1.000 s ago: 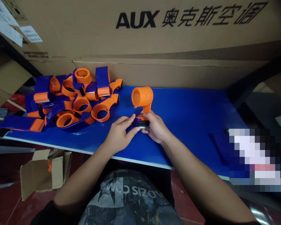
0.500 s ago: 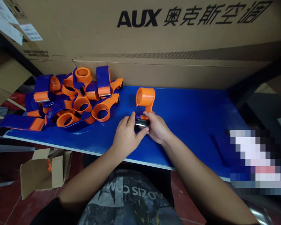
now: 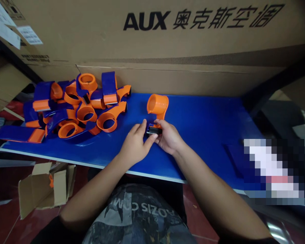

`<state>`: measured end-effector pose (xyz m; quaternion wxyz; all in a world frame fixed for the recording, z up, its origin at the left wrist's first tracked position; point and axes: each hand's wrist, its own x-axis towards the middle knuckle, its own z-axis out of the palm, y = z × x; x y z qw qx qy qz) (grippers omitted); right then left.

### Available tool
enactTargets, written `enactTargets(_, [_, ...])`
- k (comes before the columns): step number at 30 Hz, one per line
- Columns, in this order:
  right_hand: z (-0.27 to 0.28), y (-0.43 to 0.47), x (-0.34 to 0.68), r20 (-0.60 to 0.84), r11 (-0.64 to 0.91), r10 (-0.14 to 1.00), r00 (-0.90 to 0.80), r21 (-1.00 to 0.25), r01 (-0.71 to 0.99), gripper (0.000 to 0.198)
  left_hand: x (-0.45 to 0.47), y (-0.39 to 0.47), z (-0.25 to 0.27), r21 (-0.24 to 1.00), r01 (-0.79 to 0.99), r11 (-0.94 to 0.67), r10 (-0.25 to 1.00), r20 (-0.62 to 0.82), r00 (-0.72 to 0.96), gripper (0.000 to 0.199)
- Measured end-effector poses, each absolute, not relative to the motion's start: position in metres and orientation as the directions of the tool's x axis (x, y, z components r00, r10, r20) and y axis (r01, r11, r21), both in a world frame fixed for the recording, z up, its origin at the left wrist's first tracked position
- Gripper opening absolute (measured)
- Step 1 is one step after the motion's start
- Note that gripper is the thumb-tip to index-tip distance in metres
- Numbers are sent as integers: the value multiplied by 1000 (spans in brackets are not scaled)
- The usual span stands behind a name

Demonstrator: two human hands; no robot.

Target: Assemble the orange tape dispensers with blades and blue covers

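Observation:
An orange tape dispenser [image 3: 158,104] is between my hands over the blue tabletop, its round hub pointing away from me. Its near end carries a dark roller-like part [image 3: 154,130] with a shiny edge facing me. My right hand [image 3: 169,137] is wrapped around the dispenser's near end from the right. From the left, my left hand [image 3: 136,142] grips the same end, its thumb laid along the front edge and its fingers at the left side. My fingers hide part of the dispenser's neck.
Several orange and blue tape dispensers [image 3: 86,113] lie heaped on the left of the blue table [image 3: 198,118]. A large cardboard box [image 3: 96,37] stands along the back. On the floor at lower left sits an open carton [image 3: 35,193]. A blurred patch [image 3: 271,166] covers something at right.
The near end of the dispenser has tilted slightly, so its dark part shows more face-on. Both hands keep their hold. The whole view has shifted a little.

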<state>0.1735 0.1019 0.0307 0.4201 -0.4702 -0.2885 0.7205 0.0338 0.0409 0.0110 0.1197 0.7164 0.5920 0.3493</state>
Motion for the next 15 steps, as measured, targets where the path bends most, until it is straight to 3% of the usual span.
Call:
enactTargets(3, [32,101,174,-436,-491,869,-233,-816,-305,24,22,42,14,634,707,-315,932,348,103,56])
enactTargets(8, [29,99,174,-409,-471,878,-249,-832,-295,31,23,45,11,699,676,-232,951,308,8,52])
enactTargets(15, [30,98,172,-388,-449,887,-249,-849,-277,33,24,44,11,668,701,-250,947,321,31,53])
